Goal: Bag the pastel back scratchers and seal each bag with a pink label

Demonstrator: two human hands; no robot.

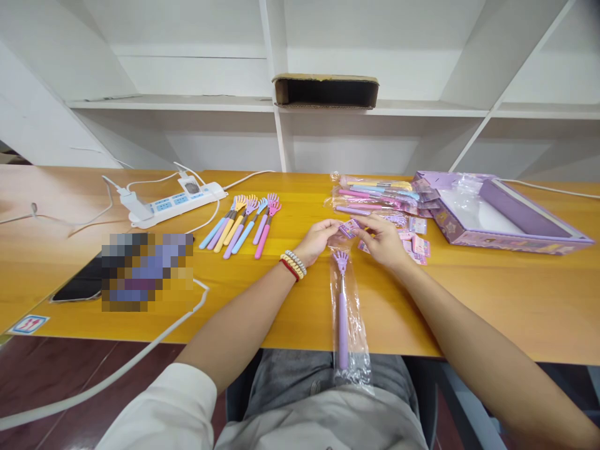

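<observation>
A small printed card [349, 229] is pinched at its edges between the closed fingertips of the left hand [319, 241] and the right hand [383, 240]; whether the clear bag [359, 340] just below is also gripped cannot be told; inside it a lilac hand-shaped scratcher [343, 325] is seen, claw over the wooden table [295, 306], handle end past the front edge; unbagged scratchers [241, 226] are grouped to the left; bagged scratchers [370, 195], loose cards [420, 245] and a purple box [501, 238] are placed to the right.

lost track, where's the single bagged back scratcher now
In the head view, the bagged back scratcher is lower centre, below the left hand and right hand, reaching past the table edge.
</observation>
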